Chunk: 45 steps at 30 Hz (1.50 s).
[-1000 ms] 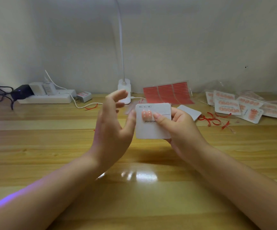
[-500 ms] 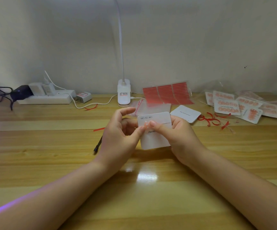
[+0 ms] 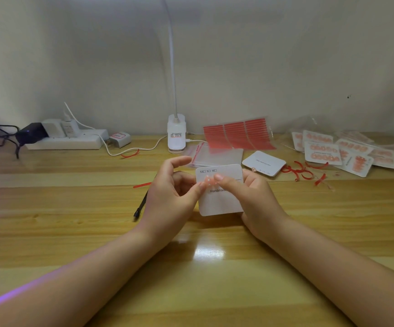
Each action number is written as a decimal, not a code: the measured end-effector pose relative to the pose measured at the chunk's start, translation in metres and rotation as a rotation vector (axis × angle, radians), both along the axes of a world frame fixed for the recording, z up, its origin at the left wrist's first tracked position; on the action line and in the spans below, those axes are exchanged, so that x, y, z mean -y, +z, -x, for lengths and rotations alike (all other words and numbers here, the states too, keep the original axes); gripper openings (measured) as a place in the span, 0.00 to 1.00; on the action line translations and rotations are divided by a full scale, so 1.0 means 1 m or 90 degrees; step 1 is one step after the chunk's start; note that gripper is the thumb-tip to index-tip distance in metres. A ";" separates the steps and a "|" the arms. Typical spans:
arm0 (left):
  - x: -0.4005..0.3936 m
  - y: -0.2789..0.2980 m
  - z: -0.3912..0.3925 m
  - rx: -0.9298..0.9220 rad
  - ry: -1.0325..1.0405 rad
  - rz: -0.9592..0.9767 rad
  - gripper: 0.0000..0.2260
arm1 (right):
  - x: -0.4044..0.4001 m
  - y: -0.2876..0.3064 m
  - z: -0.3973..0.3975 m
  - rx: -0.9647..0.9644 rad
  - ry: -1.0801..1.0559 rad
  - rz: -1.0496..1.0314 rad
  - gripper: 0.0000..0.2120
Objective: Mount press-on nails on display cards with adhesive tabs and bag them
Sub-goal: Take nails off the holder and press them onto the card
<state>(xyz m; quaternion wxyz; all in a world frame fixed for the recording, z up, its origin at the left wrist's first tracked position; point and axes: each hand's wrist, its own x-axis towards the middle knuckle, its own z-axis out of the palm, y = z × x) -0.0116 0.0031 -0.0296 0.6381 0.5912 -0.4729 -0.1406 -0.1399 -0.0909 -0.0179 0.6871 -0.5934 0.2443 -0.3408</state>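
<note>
White and square, the display card (image 3: 219, 197) is held upright above the wooden table (image 3: 73, 220), near its middle. The right hand (image 3: 252, 199) grips the card, fingers curled behind its right edge and thumb laid across the front. The left hand (image 3: 170, 192) presses its thumb tip onto a pale press-on nail (image 3: 207, 180) on the card's face, its other fingers loosely curved and free. Behind lie clear bags (image 3: 215, 154), red adhesive tab sheets (image 3: 238, 135), a spare card (image 3: 264, 162) and finished bagged cards (image 3: 328, 151) at far right.
</note>
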 end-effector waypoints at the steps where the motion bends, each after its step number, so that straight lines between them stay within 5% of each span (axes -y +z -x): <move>1: 0.000 0.000 0.000 -0.001 0.000 0.000 0.22 | 0.000 0.000 0.000 -0.004 -0.011 0.009 0.12; 14: -0.001 0.002 -0.003 0.015 0.017 0.020 0.22 | -0.001 -0.001 -0.003 -0.067 -0.042 0.120 0.11; 18: -0.001 0.000 -0.005 0.031 0.048 0.004 0.20 | 0.007 -0.003 -0.003 -0.140 -0.168 0.249 0.15; 28: -0.001 -0.001 -0.006 0.362 0.153 -0.328 0.32 | 0.028 -0.008 0.007 -0.370 -0.248 0.648 0.10; 33: -0.001 0.001 -0.001 0.363 0.126 -0.293 0.27 | 0.032 -0.011 0.006 -0.446 -0.251 0.666 0.06; 40: -0.002 0.001 0.001 0.423 0.060 -0.286 0.29 | 0.037 -0.011 0.005 -0.572 -0.282 0.698 0.13; 45: -0.001 -0.001 0.003 0.459 0.036 -0.285 0.31 | 0.043 -0.012 0.005 -0.546 -0.246 0.652 0.14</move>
